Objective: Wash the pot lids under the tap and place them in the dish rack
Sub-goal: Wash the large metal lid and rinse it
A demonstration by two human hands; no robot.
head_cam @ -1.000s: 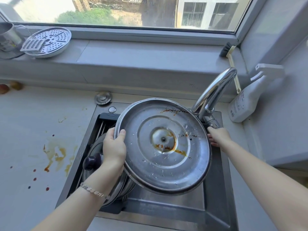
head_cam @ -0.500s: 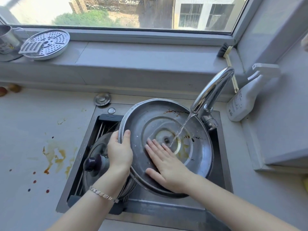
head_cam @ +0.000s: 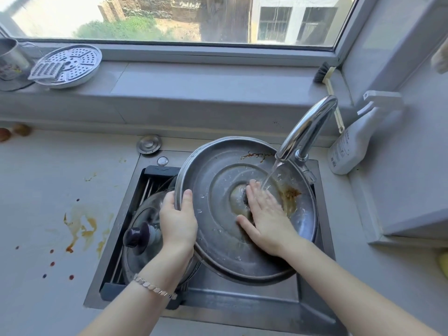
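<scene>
Gripping the steel pot lid (head_cam: 218, 238) at its nine o'clock rim, your left hand (head_cam: 178, 221) has the thumb lying over the inner face and the fingers curled behind the edge. You hold the lid tilted above the sink (head_cam: 242, 304), hollow side toward you. Your right hand (head_cam: 264, 214) lies flat on that hollow side, fingers straight and pressed on the metal just past the centre, toward three o'clock. It grips nothing.

The tap (head_cam: 308, 124) arches in from the lid's one o'clock, and its water stream (head_cam: 270, 174) lands at your right fingertips. Brown residue (head_cam: 289, 194) smears the lid at three o'clock, beside your fingers, and a thin rusty streak (head_cam: 257, 155) sits near the rim at twelve to one o'clock.

At nine o'clock from the lid, the dish rack (head_cam: 160, 170) fills the left part of the sink. A glass lid (head_cam: 143, 214) with a dark knob (head_cam: 135, 235) lies on it, partly under the steel lid and your left wrist.

The tabletop (head_cam: 48, 178) at nine o'clock carries orange-brown stains (head_cam: 82, 226). A spray bottle (head_cam: 351, 141) stands at two o'clock, near the tap. On the windowsill (head_cam: 206, 88), a brush (head_cam: 323, 72) lies at one o'clock and a perforated steamer plate (head_cam: 72, 61) at ten o'clock.
</scene>
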